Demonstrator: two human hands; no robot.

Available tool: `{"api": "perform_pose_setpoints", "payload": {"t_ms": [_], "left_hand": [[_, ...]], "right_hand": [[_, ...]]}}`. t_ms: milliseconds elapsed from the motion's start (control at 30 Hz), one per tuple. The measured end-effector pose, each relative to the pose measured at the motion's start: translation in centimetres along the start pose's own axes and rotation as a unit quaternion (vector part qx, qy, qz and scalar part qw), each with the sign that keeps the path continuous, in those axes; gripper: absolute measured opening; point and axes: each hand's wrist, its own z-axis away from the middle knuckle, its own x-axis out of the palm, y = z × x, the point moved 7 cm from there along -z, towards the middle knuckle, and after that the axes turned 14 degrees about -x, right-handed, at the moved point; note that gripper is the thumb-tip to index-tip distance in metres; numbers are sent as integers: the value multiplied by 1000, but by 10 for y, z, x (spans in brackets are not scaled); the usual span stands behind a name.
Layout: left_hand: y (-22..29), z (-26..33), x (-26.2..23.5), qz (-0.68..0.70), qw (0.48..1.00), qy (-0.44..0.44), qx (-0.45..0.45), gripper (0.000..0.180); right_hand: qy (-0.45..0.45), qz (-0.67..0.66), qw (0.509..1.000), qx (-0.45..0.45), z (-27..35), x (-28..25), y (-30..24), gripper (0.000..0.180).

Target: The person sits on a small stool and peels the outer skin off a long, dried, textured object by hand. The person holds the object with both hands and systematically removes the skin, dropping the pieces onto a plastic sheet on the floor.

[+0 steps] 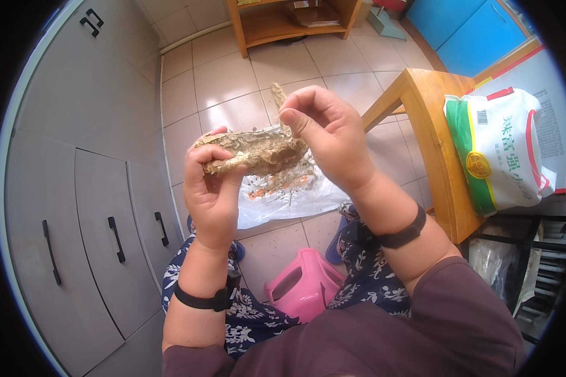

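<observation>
My left hand [214,188] is wrapped round one end of a rough, tan-brown, bark-covered chunk [255,154] with a flaky, ragged surface. It is held up above the floor, lying roughly level from left to right. At its right end my right hand [336,141] pinches thumb against forefinger on a thin bark strip [278,95], which sticks up beyond the fingertips. Whether the strip is still joined to the chunk cannot be made out. Below lies a clear plastic sheet [273,212], strewn with flakes and crumbs [289,182] and showing orange patches.
A pink plastic stool [308,286] stands between my legs. Grey cabinets [50,182] line the left. On the right, a wooden chair or stool [437,151] stands beside a white-and-green package [500,151]. A wooden shelf [295,38] is at the far side of the tiled floor [226,81].
</observation>
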Motion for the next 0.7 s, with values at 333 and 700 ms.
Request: {"api": "perform_pose_setpoints", "payload": {"t_ms": [333,700], "left_hand": [[-3,-2,-7,4,1000,23,-8,48],[-3,3,12,59,998,1,-27,76]], "right_hand": [[-162,98,980,-62,1,12,-22,8],[-114,189,959,-181,5,40,-31,14]]}}
